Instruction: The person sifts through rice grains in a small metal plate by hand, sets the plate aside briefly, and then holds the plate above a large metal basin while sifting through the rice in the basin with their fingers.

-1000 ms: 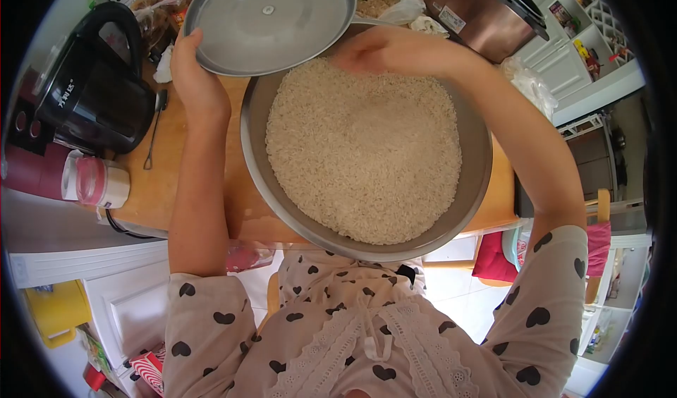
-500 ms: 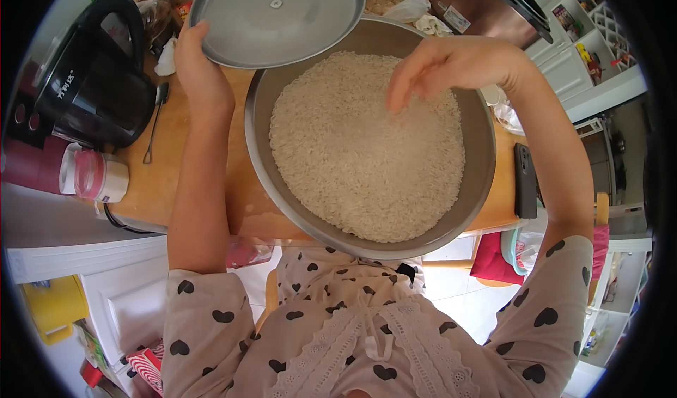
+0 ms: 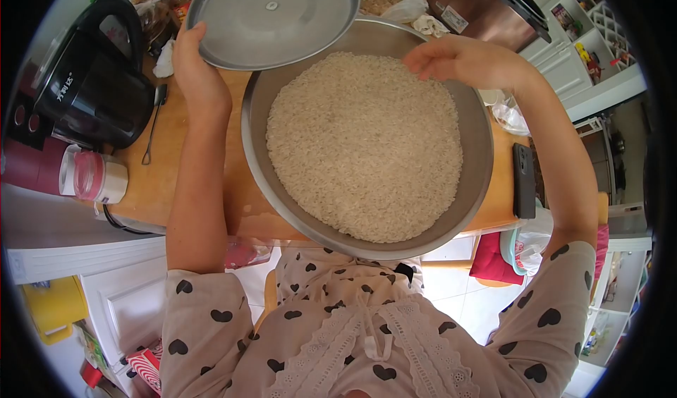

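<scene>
A wide metal basin (image 3: 259, 151) holds a broad bed of white rice (image 3: 367, 151). It stands at the table's front edge, close to my body. My left hand (image 3: 197, 66) grips the left rim of a shallow round metal plate (image 3: 275, 28), thumb on top. The plate is raised and covers part of the basin's upper left rim; no rice shows on it. Over the basin's upper right side is my right hand (image 3: 458, 61), above the rice. Its fingers are loosely bent and point left, with nothing visible in them.
A black kettle (image 3: 92, 81) and a pink-and-white jar (image 3: 106, 176) stand at left, beside a thin metal utensil (image 3: 151, 130). A phone (image 3: 523, 179) lies right of the basin. Behind are a brown cooker-like pot (image 3: 479, 14) and plastic bags (image 3: 398, 7).
My right hand has lifted up and right, away from the middle of the rice; its fingers were blurred and pointing down before. The plate has shifted slightly left in my left hand.
</scene>
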`<state>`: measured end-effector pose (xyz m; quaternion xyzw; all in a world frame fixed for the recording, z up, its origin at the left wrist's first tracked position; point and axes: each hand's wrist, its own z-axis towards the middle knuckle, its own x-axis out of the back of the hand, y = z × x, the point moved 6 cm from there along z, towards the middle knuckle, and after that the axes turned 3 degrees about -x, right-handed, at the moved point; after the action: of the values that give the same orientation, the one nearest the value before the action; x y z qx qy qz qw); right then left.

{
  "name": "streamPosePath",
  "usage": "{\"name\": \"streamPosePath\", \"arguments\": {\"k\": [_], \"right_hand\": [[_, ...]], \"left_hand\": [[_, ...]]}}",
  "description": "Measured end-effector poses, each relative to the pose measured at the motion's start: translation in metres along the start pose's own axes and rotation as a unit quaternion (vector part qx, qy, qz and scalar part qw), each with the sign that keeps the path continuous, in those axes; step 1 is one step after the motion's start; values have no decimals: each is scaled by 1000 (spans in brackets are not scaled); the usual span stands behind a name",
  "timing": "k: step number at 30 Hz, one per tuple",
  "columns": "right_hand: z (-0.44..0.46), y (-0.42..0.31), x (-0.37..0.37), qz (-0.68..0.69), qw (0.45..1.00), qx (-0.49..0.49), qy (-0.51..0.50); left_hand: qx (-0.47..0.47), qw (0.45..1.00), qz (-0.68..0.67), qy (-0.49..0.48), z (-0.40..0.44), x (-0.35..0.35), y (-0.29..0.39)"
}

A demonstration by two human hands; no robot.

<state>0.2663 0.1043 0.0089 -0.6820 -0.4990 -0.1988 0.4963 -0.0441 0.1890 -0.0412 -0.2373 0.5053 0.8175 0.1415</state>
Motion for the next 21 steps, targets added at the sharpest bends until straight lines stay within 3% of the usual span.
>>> {"name": "streamPosePath", "arguments": {"k": [7, 10, 16, 21], "right_hand": [[-4, 5, -9, -60, 998, 15, -7], [-2, 5, -17, -133, 990, 39, 27], [7, 6, -57, -318, 947, -15, 33], [3, -9, -60, -94, 990, -64, -84]], "left_hand": [[-5, 1000, 21, 2, -1, 0, 1], [-3, 1000, 13, 2, 0, 0, 1], [13, 1000, 8, 19, -6, -9, 5], [14, 1000, 1, 15, -4, -6, 3]]}}
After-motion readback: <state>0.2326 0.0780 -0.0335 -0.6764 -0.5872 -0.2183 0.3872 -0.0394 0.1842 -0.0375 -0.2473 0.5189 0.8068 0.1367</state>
